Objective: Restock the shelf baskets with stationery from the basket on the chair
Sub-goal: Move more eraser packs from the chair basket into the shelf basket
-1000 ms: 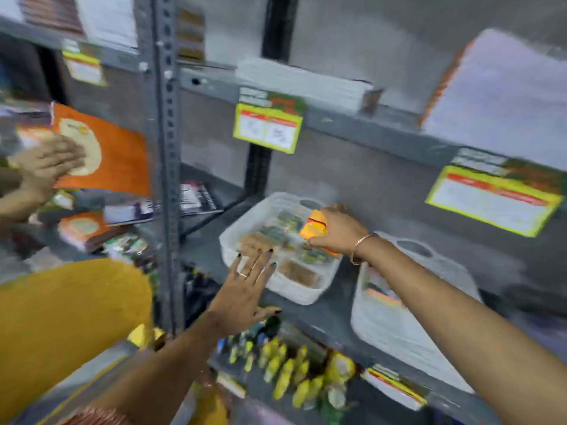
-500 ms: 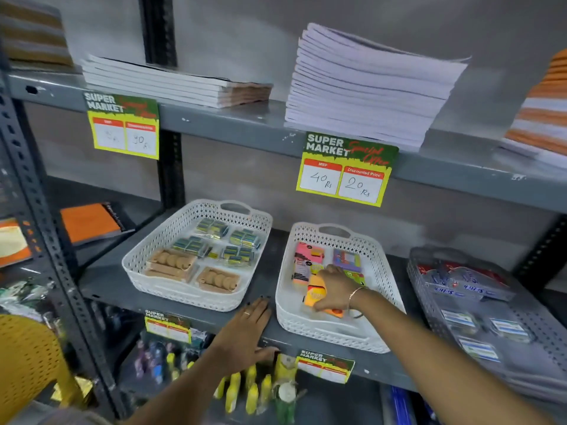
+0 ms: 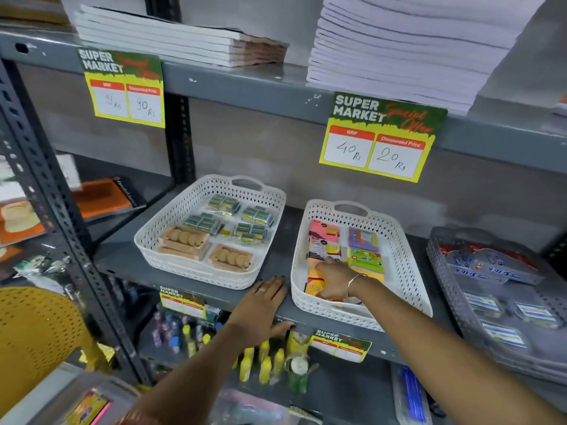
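Two white lattice baskets stand on the grey middle shelf. The left basket (image 3: 171, 237) holds wrapped eraser packs and tan boxes. Inside the right basket (image 3: 408, 259), next to pink, purple and green sticky-note packs, my right hand (image 3: 336, 279) grips an orange and yellow sticky-note pack (image 3: 316, 282) low at the near end. My left hand (image 3: 260, 311) lies flat, fingers spread, on the shelf's front edge between the two baskets. The chair's yellow back (image 3: 33, 335) shows at lower left, with a grey basket's corner (image 3: 61, 394) below it.
A grey tray (image 3: 454, 289) of stapler packs sits at the right. Stacks of notebooks (image 3: 399, 47) fill the upper shelf, above two price tags (image 3: 380, 136). Yellow glue bottles (image 3: 264, 363) stand on the lower shelf. A steel upright (image 3: 46, 191) runs down the left.
My right hand carried the orange pack from over the left basket into the right basket and lowered it there. The view swung right. My left hand settled on the shelf edge.
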Demonstrator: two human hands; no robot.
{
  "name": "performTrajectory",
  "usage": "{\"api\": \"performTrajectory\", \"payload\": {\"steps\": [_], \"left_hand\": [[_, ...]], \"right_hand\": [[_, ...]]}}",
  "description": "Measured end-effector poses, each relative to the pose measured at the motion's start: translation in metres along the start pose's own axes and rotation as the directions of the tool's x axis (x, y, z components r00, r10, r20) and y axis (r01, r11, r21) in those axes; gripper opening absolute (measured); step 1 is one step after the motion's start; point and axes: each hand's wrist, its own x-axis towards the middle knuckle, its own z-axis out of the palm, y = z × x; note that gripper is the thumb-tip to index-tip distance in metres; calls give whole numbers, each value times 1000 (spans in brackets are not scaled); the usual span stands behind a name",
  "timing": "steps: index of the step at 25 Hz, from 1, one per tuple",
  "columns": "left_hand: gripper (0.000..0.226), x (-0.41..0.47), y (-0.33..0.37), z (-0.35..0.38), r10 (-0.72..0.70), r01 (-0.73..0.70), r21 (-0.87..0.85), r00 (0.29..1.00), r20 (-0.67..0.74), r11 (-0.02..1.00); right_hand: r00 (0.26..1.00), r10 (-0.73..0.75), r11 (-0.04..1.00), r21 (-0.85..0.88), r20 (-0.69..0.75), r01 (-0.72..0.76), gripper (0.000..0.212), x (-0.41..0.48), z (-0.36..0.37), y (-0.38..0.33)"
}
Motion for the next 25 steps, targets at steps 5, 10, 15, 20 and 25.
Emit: {"api": "performTrajectory", "payload": {"steps": [5, 10, 15, 20, 25], "left_hand": [[87, 1, 0, 3, 2, -2, 2, 1000, -28, 1000], [89, 1, 2, 1, -10, 10, 49, 1000, 7, 999], [68, -39, -8, -1, 50, -39, 92, 991, -122, 995], [66, -156, -49, 33, -220, 230, 125, 971, -92, 965], [75, -294, -72, 70, -565, 562, 69, 825, 21, 824]], "right_hand": [[1000, -20, 999, -30, 23, 21, 65, -3, -3, -1], [971, -102, 987, 99, -215, 126, 34, -15, -50, -23], [834, -192, 933, 168, -518, 319, 20, -25, -90, -104], [751, -372, 811, 204, -545, 549, 16, -16, -73, -211], [728, -582, 735, 147, -363, 661, 16, 9, 3, -312]]}}
